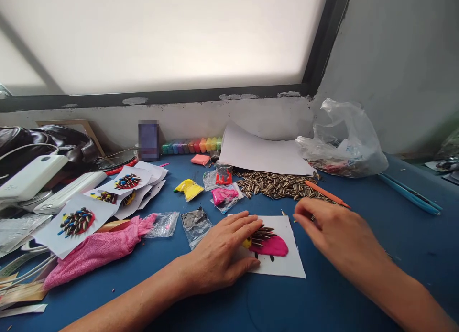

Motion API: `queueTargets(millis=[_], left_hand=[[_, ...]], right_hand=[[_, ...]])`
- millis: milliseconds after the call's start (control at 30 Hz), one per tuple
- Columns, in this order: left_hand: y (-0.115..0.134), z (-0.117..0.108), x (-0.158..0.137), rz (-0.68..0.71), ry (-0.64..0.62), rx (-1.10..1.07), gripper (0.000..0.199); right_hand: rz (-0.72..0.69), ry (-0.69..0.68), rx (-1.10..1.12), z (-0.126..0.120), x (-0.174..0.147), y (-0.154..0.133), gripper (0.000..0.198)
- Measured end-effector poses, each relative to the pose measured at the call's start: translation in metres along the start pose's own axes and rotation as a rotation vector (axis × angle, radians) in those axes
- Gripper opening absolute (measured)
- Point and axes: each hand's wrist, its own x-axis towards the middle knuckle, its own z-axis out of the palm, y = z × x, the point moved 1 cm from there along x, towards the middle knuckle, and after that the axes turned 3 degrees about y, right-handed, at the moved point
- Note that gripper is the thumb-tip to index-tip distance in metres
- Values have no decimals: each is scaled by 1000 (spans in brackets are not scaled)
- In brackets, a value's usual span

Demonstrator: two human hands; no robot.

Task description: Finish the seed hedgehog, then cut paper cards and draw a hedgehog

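Observation:
My left hand (229, 251) lies flat across the left part of a small white sheet of paper (296, 265), fingers stretched out. On this paper is a bright pink clay shape (274, 246) with striped sunflower seeds (263, 235) stuck in its upper left part. A bit of yellow clay (247, 243) and small dark pieces (271, 258) show beside my fingers. My right hand (322, 222) hovers just right of the paper with thumb and fingers pinched together. Whatever lies between those fingertips is too small to make out. Behind it spreads a pile of sunflower seeds (276, 185).
An orange stick-like tool (328, 194) rests on the seed pile. Clay packets in yellow (190, 189) and pink (224, 195) lie nearby. Finished seed pictures (77, 222) and a pink cloth (96, 251) are at left. A plastic bag (344, 145) and blue tweezers (410, 194) sit at right.

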Motion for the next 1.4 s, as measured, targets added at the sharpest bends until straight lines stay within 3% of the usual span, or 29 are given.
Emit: queueTargets(millis=[100, 267, 667, 1100, 1400], left_hand=[[-1, 0, -1, -5, -3, -20, 69], [-2, 2, -2, -40, -4, -29, 70], [-4, 5, -4, -21, 27, 6, 68], [-9, 8, -7, 2, 70, 36, 61], [-4, 6, -3, -15, 60, 14, 63]], right_hand=[[156, -38, -103, -6, 9, 18, 14], [192, -71, -132, -9, 14, 34, 20], [-4, -45, -98, 6, 15, 22, 15], [-70, -50, -225, 13, 10, 9, 16], [-124, 31, -194, 29, 18, 17, 20]])
